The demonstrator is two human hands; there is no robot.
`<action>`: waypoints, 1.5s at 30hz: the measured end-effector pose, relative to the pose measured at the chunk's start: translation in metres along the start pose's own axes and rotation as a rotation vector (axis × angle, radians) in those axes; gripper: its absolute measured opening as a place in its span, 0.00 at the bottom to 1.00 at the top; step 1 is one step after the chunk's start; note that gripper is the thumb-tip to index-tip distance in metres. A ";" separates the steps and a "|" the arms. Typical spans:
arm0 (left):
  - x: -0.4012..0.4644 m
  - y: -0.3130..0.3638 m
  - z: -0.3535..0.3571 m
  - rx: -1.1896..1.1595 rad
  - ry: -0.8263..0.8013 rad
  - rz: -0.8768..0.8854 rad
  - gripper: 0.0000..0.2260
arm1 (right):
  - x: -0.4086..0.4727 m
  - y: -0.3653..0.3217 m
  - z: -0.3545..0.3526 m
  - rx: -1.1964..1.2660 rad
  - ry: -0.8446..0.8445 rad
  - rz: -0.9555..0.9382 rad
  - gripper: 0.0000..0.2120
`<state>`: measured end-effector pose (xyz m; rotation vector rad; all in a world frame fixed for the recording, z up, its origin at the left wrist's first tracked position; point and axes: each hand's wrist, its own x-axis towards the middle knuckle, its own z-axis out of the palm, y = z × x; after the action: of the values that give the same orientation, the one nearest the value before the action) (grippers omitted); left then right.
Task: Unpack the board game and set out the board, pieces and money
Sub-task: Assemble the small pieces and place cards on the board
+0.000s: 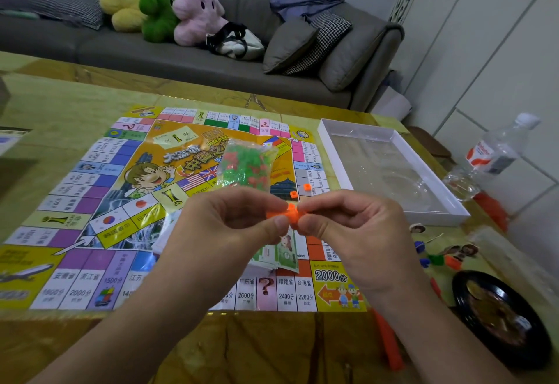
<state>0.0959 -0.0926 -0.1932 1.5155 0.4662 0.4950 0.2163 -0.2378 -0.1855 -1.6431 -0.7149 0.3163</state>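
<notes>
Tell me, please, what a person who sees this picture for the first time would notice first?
Both hands meet in the middle of the view: the left hand and the right hand pinch a small orange piece between them. Under them the bright game board lies flat on the table, with a bag of green and red pieces on it. Behind, three plush toys sit on the grey sofa.

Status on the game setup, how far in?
Done: board spread flat, box emptied. In hand: left hand and right hand pinch an orange piece. Left: bag of houses sealed, money still stacked.
</notes>
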 end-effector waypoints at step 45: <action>0.018 -0.005 -0.016 -0.010 0.034 -0.178 0.03 | 0.125 0.068 0.009 -1.114 -0.083 0.097 0.09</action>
<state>0.1016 -0.0689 -0.1984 1.4420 0.6186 0.3835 0.3257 -0.1580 -0.2292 -2.7295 -0.9522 0.0255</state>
